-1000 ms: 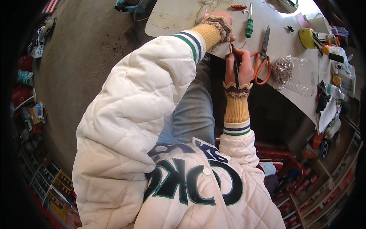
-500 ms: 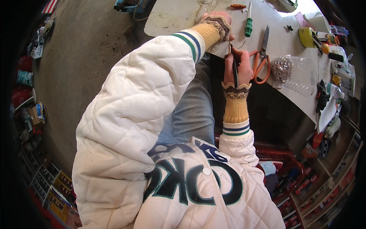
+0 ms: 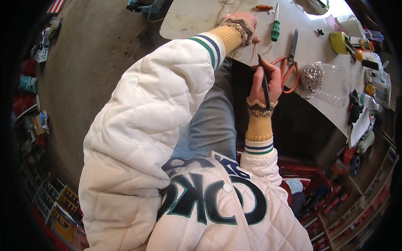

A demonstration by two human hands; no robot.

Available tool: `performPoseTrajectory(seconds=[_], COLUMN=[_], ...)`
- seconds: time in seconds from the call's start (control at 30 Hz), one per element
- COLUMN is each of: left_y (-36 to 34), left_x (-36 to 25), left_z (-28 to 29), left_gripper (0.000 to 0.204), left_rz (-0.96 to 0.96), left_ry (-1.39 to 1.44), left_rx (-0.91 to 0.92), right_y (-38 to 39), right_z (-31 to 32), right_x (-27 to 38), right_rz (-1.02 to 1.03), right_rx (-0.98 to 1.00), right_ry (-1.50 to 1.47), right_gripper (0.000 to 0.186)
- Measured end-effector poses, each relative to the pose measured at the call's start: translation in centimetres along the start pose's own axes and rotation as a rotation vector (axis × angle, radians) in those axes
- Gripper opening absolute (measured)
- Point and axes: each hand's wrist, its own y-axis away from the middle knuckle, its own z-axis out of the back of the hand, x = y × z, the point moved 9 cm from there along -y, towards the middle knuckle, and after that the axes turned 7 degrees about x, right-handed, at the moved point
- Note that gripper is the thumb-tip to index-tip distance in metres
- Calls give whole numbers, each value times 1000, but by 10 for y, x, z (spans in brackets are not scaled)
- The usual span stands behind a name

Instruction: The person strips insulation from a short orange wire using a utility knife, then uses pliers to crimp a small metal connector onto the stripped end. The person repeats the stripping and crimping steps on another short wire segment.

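Note:
Over the near edge of the table, my left hand [image 3: 246, 21] is closed, its fingers mostly hidden behind the knuckles and cuff. A thin copper-coloured wire [image 3: 256, 49] runs from its fingertips toward me. My right hand [image 3: 268, 81] grips a slim black tool with a pointed tip [image 3: 265, 83], which looks like tweezers; its tip lies just beyond the fingers, close to the wire's end. Right beside that hand rest scissors with orange handles [image 3: 290, 62]. Farther back lies a screwdriver with a green handle [image 3: 275, 32].
A clear plastic jar [image 3: 326, 83] holding small metallic bits lies on its side on the white table [image 3: 188, 19]. Beyond it are a yellow-green container [image 3: 338, 43] with tools and a white cup [image 3: 353, 28]. A red chair [image 3: 305, 169] is under me.
My right hand has drawn back slightly toward me and to the right with the black tool, away from my left hand. The wire between them now shows more. My left hand has barely moved.

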Motion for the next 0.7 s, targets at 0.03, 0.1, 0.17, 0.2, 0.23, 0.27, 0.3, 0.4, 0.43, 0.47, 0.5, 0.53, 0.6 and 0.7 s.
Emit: performPoseTrajectory(seconds=[0.03,0.1,0.17,0.2,0.23,0.27,0.3,0.4,0.43,0.47,0.5,0.53,0.6,0.7], left_y=[0,-4,-8,-9,-10,-10,-10,-11,-12,-13,-13,-14,-14,-13], left_x=[0,1,1,1,2,2,3,4,4,4,5,5,5,5], left_z=[0,-4,-5,-5,-6,-6,-7,-8,-8,-8,-9,-10,-11,-10], left_gripper=[48,48,48,47,47,47,47,47,46,46,46,45,45,45], left_rz=[-17,-19,-53,-59,-64,-67,-68,-65,-56,-47,-56,-65,-77,-83], left_ry=[-4,-24,-20,-24,-27,-31,-23,-12,-17,-22,2,26,45,35], left_rx=[-15,10,3,-5,-13,-21,-19,-20,-25,-28,-12,2,12,-1], right_y=[-2,-7,-15,-19,-21,-22,-23,-24,-23,-22,-22,-23,-23,-24], right_z=[2,4,1,-1,-4,-8,-11,-15,-15,-15,-15,-15,-15,-15], right_x=[4,9,9,9,8,7,5,0,-1,-2,-3,-4,-5,-4], right_rz=[35,74,81,88,83,74,65,49,54,57,55,55,55,57], right_rx=[-26,-25,-41,-44,-27,-5,16,46,46,47,44,41,36,33], right_ry=[-35,-44,-79,-106,-81,-61,-41,23,34,46,52,57,60,65], right_gripper=[20,20,20,19,20,21,21,21,20,20,19,19,18,16])
